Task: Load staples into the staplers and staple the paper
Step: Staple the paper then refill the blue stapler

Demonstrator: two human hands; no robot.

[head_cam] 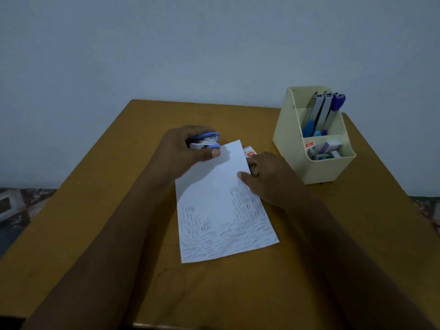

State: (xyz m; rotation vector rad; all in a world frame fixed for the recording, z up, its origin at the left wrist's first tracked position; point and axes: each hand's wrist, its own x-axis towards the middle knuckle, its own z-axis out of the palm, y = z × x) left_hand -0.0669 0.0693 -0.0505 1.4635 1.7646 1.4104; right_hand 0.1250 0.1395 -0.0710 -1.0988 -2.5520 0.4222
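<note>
Setting: a person is sitting at a wooden table (95, 222), seen from a camera on the head, in dim light.
Left hand: the left hand (188, 151) is gripping a blue stapler (205, 141), fingers wrapping over its top and thumb pressing underneath.
Right hand: the right hand (266, 177) is pinching the right edge of the paper (219, 210), thumb lying on top and fingers curling at the edge.
Where the stapler is: it is hovering at the far left corner of the paper, just touching or overlapping that corner; I cannot tell whether the sheet is sitting inside its mouth.
Which way it points: its long axis is running left to right, with the mouth facing right toward the paper.
Paper: it is lying near to far, its near part and right side already carrying many rows of staples.
Nearby: a small staple box (250, 152) is peeking out past the far right corner; a cream organiser (319, 170) far right is holding more staplers (321, 110).
Risks: the corner may be slipping out of the mouth as the hand squeezes, so the staple could be missing the sheet. A tilted squeeze may be bending the staple. The thumb under the stapler is sitting close to the mouth and could be getting nipped.
</note>
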